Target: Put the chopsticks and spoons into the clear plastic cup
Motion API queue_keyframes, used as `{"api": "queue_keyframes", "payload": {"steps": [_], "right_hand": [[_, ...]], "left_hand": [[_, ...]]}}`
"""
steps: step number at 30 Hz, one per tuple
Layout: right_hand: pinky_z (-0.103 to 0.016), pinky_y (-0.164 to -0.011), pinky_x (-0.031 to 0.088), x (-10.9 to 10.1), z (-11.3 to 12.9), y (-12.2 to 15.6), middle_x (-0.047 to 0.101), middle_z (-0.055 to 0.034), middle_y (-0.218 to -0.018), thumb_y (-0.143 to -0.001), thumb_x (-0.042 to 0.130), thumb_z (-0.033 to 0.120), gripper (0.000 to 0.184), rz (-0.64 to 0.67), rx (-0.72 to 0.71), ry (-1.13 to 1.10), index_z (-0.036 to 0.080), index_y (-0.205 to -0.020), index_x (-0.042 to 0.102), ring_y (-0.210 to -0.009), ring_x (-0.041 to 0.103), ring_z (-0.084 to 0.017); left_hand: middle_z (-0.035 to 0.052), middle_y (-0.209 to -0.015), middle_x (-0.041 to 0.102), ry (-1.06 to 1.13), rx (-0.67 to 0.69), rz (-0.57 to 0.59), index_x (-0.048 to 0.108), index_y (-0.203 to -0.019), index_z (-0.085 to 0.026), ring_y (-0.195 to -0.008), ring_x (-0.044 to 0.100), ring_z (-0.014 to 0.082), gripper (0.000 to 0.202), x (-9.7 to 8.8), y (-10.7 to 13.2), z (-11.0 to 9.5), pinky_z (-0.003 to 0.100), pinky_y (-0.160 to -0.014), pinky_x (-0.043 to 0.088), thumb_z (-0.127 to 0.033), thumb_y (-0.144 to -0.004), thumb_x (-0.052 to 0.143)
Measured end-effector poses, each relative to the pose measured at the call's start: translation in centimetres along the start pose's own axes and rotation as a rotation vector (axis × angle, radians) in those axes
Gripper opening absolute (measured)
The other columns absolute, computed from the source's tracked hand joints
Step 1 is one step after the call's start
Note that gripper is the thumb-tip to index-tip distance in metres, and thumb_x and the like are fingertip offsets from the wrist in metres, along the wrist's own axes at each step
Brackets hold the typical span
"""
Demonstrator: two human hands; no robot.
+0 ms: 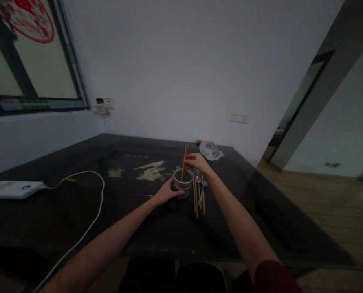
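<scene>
the left hand [166, 193] grips a cup [183, 186] as the right hand [199, 162], seemingly inserting pinched chopsticks [185, 152], probably needs to loosen next.

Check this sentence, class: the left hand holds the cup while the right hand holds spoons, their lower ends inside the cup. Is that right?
Not quite. The head view shows the right hand holding chopsticks; the spoons lie beside the cup. The left hand does hold the cup, and the lower ends are inside it.
</scene>
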State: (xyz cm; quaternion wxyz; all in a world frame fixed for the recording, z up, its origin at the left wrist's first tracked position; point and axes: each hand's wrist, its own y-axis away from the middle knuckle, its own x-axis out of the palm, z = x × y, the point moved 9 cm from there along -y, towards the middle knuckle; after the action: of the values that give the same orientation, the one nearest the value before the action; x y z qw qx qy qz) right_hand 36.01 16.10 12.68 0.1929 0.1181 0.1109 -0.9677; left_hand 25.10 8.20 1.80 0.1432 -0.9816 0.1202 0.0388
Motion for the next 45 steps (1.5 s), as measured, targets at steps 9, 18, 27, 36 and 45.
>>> {"api": "queue_keyframes", "payload": {"steps": [9,18,27,36,45], "right_hand": [[-0.019,-0.051,0.055,-0.6,-0.5,-0.4,0.070,-0.0026,-0.060,-0.068,0.072,0.011,0.010,-0.073,0.036,0.013,0.011,-0.075,0.064,-0.046,0.063,-0.010],[-0.019,-0.053,0.057,-0.7,-0.6,-0.2,0.069,-0.0006,-0.057,-0.067,0.072,0.010,0.011,-0.096,0.067,-0.013,0.012,-0.074,0.063,-0.048,0.064,-0.011],[-0.021,-0.050,0.054,-0.4,-0.3,-0.2,0.069,-0.0015,-0.060,-0.069,0.069,0.007,0.009,-0.094,0.039,-0.024,0.011,-0.076,0.063,-0.046,0.062,-0.011],[-0.020,-0.051,0.054,-0.2,-0.4,-0.5,0.070,-0.0030,-0.062,-0.067,0.074,0.012,0.011,-0.116,0.044,0.029,0.011,-0.073,0.065,-0.047,0.063,-0.011],[-0.017,-0.049,0.054,0.3,-0.1,-0.3,0.070,-0.0016,-0.061,-0.065,0.078,0.016,0.017,-0.097,0.048,0.005,0.011,-0.075,0.065,-0.047,0.062,-0.010]], "left_hand": [[0.0152,-0.129,0.056,-0.044,-0.002,-0.011,0.039,-0.135,-0.017,-0.118,0.055,0.0279,0.086,0.0,0.2,-0.8,0.045,-0.104,0.039,-0.026,-0.061,0.081],[0.0166,-0.130,0.055,-0.012,-0.026,-0.007,0.040,-0.133,-0.016,-0.116,0.056,0.0281,0.083,0.0,0.2,-0.1,0.045,-0.102,0.041,-0.027,-0.061,0.081],[0.0156,-0.130,0.055,-0.056,-0.013,-0.024,0.042,-0.133,-0.015,-0.118,0.054,0.0286,0.083,0.0,0.3,-1.0,0.046,-0.104,0.039,-0.029,-0.061,0.081],[0.0151,-0.126,0.058,-0.013,-0.017,-0.014,0.040,-0.135,-0.017,-0.117,0.055,0.0283,0.085,0.0,0.3,-0.3,0.046,-0.104,0.040,-0.028,-0.061,0.081],[0.0137,-0.126,0.058,-0.023,-0.015,-0.031,0.043,-0.133,-0.018,-0.117,0.055,0.0280,0.082,-0.1,0.2,-0.3,0.046,-0.103,0.040,-0.028,-0.061,0.082]]}}
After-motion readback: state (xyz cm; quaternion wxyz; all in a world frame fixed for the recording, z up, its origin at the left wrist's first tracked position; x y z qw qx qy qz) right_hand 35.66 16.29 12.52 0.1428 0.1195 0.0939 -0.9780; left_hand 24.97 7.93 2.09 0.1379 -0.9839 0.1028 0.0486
